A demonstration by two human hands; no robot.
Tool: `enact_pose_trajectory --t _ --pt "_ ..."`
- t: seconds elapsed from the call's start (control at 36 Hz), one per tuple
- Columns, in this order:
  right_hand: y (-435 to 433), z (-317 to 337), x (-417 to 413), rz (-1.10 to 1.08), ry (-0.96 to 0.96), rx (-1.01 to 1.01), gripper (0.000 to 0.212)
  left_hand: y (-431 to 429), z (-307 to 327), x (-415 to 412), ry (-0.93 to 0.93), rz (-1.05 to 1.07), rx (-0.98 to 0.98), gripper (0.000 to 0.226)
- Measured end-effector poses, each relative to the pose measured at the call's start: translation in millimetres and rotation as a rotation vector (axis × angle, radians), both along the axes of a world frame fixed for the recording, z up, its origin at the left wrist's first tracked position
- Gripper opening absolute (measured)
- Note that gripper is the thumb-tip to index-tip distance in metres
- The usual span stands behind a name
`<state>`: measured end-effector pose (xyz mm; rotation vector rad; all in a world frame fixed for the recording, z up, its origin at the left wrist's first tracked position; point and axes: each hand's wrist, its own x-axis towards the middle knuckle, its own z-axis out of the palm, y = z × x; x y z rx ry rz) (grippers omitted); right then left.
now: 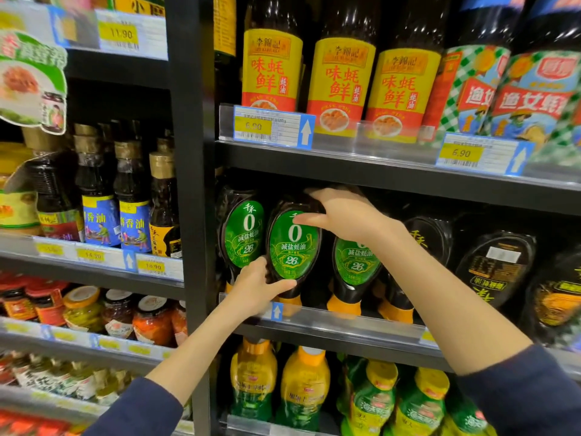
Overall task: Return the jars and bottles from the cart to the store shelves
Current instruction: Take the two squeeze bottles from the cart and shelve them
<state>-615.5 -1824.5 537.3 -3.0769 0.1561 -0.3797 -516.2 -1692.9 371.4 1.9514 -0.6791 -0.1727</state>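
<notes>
Left hand (257, 291) grips green-label bottle (294, 243) low, right hand (342, 215) curled over top. Risk: narrow cap (290, 302) as base at shelf (361, 328) front edge; early release may tip it onto neighbour bottle (355, 262).

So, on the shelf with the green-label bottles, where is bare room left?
Little. A narrow dark gap lies between the held bottle and the green-label bottle on its right. Above the black-label bottles, under the upper shelf, a hand could probably pass. Elsewhere bottles stand packed.

Top of green-label bottle (294, 243) under right hand (342, 215); neighbouring bottle (355, 265) label partly behind wrist (388, 236)
</notes>
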Motion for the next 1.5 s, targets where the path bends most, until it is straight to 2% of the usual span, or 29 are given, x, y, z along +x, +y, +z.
enact_pose_trajectory --t 0.14,0.28,0.36,0.42,0.5,0.56,0.64,0.75,0.83,1.0,1.22,1.5 --pt "-1.0 2.7 2.5 -0.021 0.033 -0.055 0.07 -4.8 3.7 -3.7 -0.028 0.002 0.017 0.058" --pt "-4.2 -0.7 0.6 -0.035 -0.018 -0.124 0.068 -7.9 3.6 -3.8 -0.044 0.012 0.039 0.061" --pt "-5.3 -8.1 -9.6 -0.018 -0.188 -0.133 0.066 -9.1 0.5 -5.2 -0.079 0.04 0.054 0.061" --pt "-8.3 -21.8 -19.0 0.003 -0.435 -0.047 0.064 -8.5 -1.6 -7.9 -0.117 0.07 0.058 0.06" --pt "-15.6 -58.2 -36.2 0.034 -0.784 0.216 0.059 -5.6 -4.4 -17.8 -0.153 0.085 -0.035 0.067" --pt "-19.8 -87.7 -48.2 0.01 -0.897 0.373 0.062 -4.3 -7.5 -28.0 -0.214 0.148 -0.058 0.08" --pt "-19.9 -127.9 -59.4 -0.086 -0.942 0.52 0.071 -5.1 -12.5 -44.9 -0.368 0.265 -0.058 0.101" --pt "-20.3 -156.5 -58.6 -0.156 -0.909 0.606 0.085 -13.3 -15.2 -58.4 -0.537 0.371 -0.017 0.109" --pt "-24.6 -159.1 -53.8 -0.238 -0.806 0.534 0.099 -17.3 -12.3 -62.4 -0.6 0.405 0.026 0.11" --pt "-25.7 -157.5 -49.1 -0.302 -0.583 0.479 0.116 -24.4 -13.8 -57.2 -0.579 0.46 0.126 0.113" --pt "-30.1 -156.0 -51.2 -0.263 -0.565 0.516 0.111 -24.6 -15.8 -51.1 -0.578 0.443 0.09 0.113" --pt "-43.7 -148.7 -52.5 -0.169 -0.449 0.566 0.118 -24.4 -13.2 -47.1 -0.548 0.4 0.118 0.112"
